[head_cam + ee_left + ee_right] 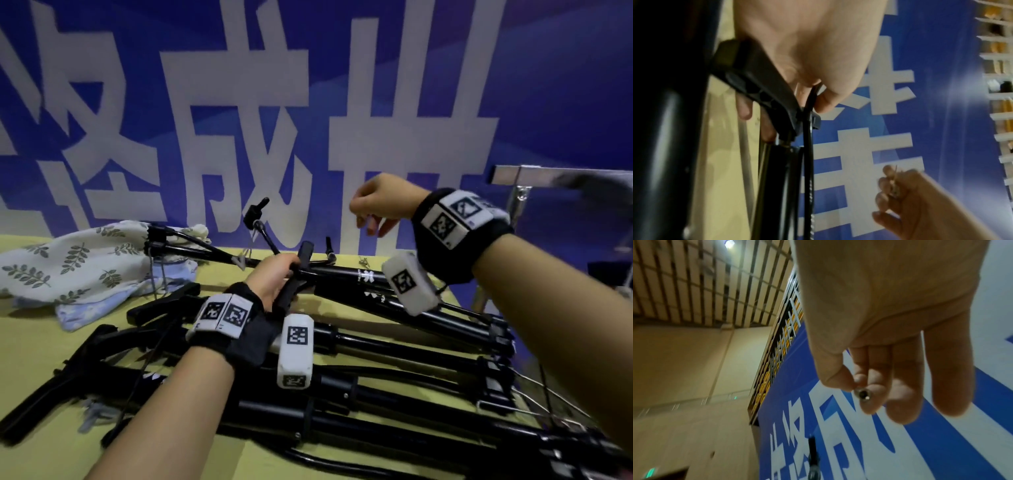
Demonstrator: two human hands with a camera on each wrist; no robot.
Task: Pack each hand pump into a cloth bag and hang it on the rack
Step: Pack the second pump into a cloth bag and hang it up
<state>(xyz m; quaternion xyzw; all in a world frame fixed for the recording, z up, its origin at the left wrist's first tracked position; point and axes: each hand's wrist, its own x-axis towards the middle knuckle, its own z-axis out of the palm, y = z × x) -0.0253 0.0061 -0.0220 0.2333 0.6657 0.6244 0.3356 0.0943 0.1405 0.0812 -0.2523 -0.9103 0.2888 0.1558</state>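
While left hand (274,281) grips pump (294,274) handle | right hand (869,378) pinches small fitting (863,393) | risk: fitting slips, drops among pumps.

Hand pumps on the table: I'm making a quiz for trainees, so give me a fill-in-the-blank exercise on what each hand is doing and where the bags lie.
1. The left hand grips the black ____ of a hand pump.
2. The right hand, raised above the pumps, pinches a small ____ fitting between thumb and fingers.
3. The leaf-print cloth bag lies at the table's far ____ side.
4. The banner behind the table is ____ with white characters.

Missing words: handle; metal; left; blue
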